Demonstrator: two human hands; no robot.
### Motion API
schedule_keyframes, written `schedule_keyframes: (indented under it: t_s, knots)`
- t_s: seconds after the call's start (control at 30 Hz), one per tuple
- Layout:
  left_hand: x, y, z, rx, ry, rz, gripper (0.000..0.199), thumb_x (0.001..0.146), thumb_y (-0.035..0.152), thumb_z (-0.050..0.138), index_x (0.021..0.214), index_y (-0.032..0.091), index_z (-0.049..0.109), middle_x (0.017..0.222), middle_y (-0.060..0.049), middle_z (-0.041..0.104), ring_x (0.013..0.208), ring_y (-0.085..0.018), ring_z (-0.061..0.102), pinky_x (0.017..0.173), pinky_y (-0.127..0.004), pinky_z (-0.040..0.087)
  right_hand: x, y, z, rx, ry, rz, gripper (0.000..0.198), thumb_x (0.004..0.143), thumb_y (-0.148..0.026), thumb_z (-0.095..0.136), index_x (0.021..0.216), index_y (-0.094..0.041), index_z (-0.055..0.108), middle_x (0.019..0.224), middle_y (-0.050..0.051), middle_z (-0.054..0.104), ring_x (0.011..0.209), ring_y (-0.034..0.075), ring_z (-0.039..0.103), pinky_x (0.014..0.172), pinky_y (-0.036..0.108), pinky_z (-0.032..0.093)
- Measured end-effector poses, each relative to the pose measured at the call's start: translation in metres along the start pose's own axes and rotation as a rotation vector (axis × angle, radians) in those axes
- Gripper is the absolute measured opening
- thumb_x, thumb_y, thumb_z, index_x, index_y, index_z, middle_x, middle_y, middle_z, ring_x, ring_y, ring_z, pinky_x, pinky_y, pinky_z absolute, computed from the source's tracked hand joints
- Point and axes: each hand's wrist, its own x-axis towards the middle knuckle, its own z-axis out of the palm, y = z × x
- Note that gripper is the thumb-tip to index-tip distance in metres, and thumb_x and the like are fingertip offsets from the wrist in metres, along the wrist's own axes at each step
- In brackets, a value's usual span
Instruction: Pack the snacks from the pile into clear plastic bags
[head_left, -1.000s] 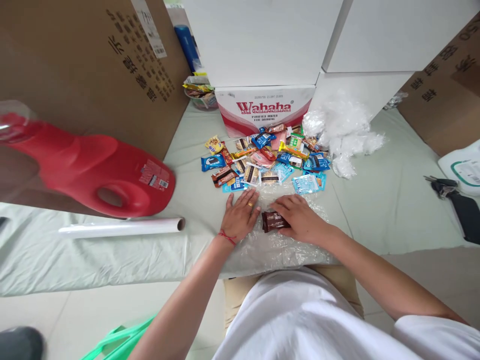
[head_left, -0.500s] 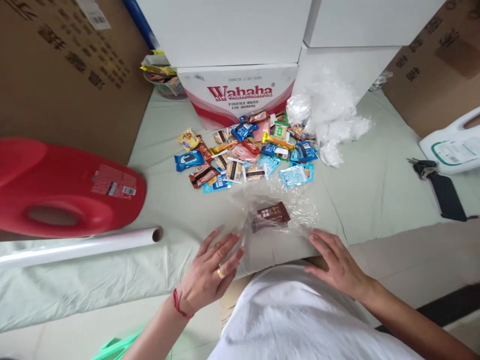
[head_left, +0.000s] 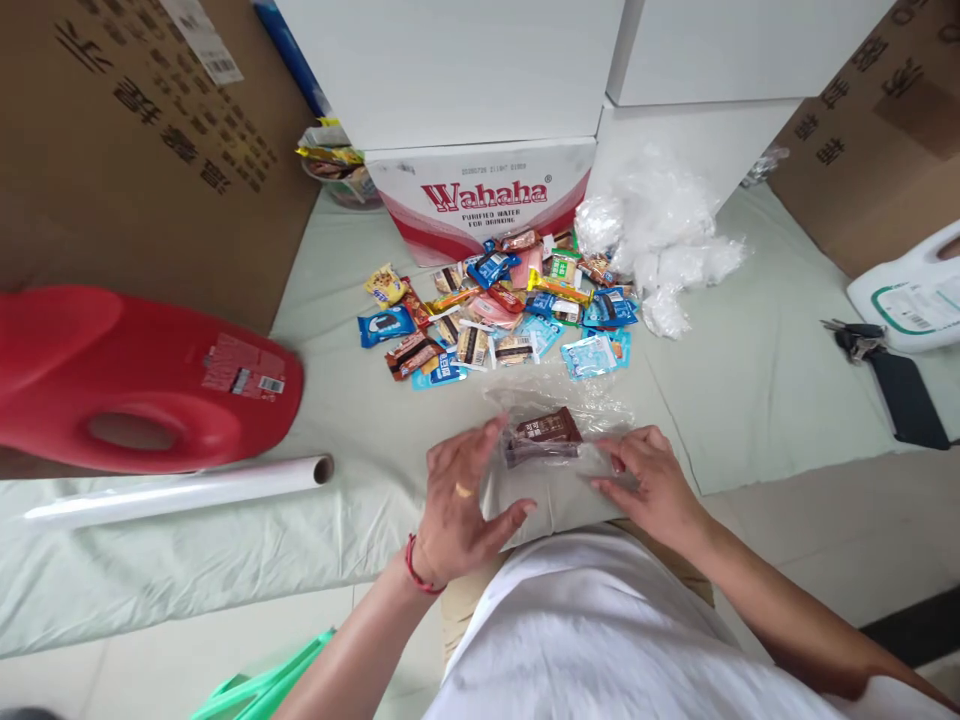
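A brown wrapped snack (head_left: pixel 546 428) lies near the table's front edge on a sheet of clear plastic film (head_left: pixel 600 402), which partly covers its lower side. My left hand (head_left: pixel 463 500) is open at the left side of the film, thumb spread away from the fingers, its fingertips by the film's edge. On the opposite side my right hand (head_left: pixel 654 490) is at the film's right edge, fingers bent and thumb apart from them. Its fingertips seem to touch the film, but no firm grip shows. Just beyond lies a pile of colourful packaged snacks (head_left: pixel 491 318).
Crumpled clear plastic balls (head_left: pixel 667 245) sit right of the pile, before a Wahaha carton (head_left: pixel 487 200). At left are a red jug (head_left: pixel 172 390) and a white film roll (head_left: pixel 187 490). Keys (head_left: pixel 859 340), a black case (head_left: pixel 904 395) and a white jug (head_left: pixel 915 295) are at right.
My left hand has turned and moved right, its thumb now spread toward the snack. My right hand has shifted slightly inward, with its fingers more bent. The film's sides are drawn closer round the snack.
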Motion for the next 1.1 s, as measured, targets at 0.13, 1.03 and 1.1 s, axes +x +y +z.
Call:
schedule_keyframes:
  t_s: [0.13,1.03,1.1]
  knots:
    - [0.016,-0.012,0.003,0.051,-0.155,0.063,0.102,0.090,0.068,0.063,0.166,0.030,0.006,0.150,-0.013,0.059,0.125,-0.035,0.054,0.106,-0.048,0.032,0.004,-0.003,-0.004,-0.019,-0.083,-0.192,0.024,0.099,-0.020,0.055,0.102,-0.028,0.077,0.078,0.006,0.063,0.089,0.025,0.053,0.080,0.041,0.046]
    - [-0.026,-0.073,-0.015,-0.024,-0.319,-0.300,0.022,0.093,0.045,0.060,0.092,0.026,0.072,0.113,-0.006,0.076,0.138,-0.031,0.054,0.124,-0.064,0.018,0.077,0.033,-0.031,0.547,-0.315,0.231,0.046,0.087,-0.061,0.068,0.095,-0.016,0.075,0.078,0.002,0.068,0.068,0.015,0.055,0.063,0.027,0.042]
    - [-0.026,-0.070,-0.010,-0.042,-0.277,-0.357,0.025,0.096,0.043,0.056,0.086,0.026,0.071,0.107,-0.005,0.077,0.135,-0.028,0.057,0.125,-0.062,0.019,0.080,0.036,-0.028,0.607,-0.333,0.314,0.049,0.081,-0.063,0.073,0.093,-0.015,0.075,0.075,0.000,0.065,0.066,0.013,0.052,0.061,0.026,0.038]
